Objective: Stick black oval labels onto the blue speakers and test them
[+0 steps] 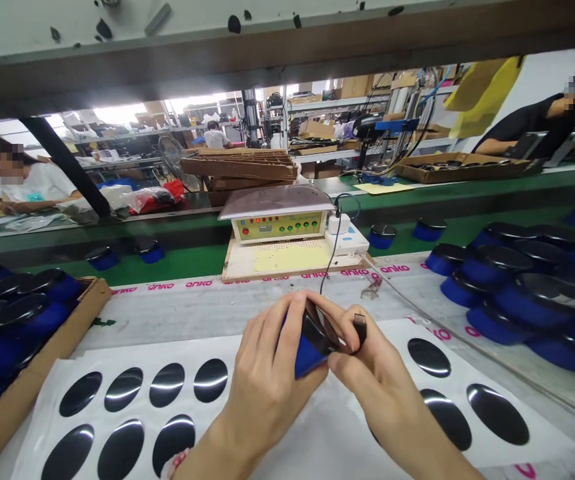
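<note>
Tilted up on its side, a round blue device with a glossy black top [315,333] is gripped in my left hand [270,367], fingers over its far side. My right hand [375,373] is at the device's right edge, thumb and fingertip touching it. A black USB plug [360,325] sticks up between the fingers of my right hand, its metal end showing. Below both hands lies a white sheet [307,433] bearing rows of black oval stickers [211,381]. Behind them stands a yellow-fronted test box [282,227] with lit red and green lamps, a black cable [335,247] running down toward my hands.
At the left, a cardboard box [87,303] holds several blue devices. More blue devices [505,267] are piled at the right. Several stand along the green conveyor [192,260]. A grey cable [447,327] crosses the right side, and a shelf [277,63] hangs overhead. Other people sit beyond.
</note>
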Demonstrator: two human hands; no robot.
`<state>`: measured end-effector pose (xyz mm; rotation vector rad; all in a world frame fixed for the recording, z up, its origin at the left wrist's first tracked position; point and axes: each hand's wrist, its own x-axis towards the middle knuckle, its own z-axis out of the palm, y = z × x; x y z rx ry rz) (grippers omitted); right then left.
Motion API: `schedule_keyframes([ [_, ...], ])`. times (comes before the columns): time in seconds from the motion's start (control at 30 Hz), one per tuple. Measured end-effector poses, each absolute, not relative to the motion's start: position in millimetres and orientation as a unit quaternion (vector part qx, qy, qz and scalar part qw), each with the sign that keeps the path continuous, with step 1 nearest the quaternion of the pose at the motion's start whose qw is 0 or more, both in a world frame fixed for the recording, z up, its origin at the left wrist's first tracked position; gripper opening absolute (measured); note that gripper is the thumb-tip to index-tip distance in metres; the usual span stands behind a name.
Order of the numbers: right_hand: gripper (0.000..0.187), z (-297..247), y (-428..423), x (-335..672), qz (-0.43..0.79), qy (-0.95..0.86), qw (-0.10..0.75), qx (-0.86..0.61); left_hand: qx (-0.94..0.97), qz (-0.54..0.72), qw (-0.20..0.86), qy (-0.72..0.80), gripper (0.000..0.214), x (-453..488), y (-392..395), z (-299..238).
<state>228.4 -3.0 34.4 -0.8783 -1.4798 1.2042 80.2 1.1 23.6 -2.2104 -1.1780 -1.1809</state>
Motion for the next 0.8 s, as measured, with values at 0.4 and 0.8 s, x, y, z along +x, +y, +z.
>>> schedule_keyframes([
  [0.4,0.021,33.4,4.5,218.8,0.535,-0.542,0.551,-0.342,-0.806,-0.366,0.21,-0.414,0.058,80.3,1.8,15.1],
  [0.8,0.025,34.4,30.3,271.7,0.373,-0.637,0.441,-0.51,-0.693,-0.415,-0.132,-0.575,0.056,63.0,26.5,16.0],
])
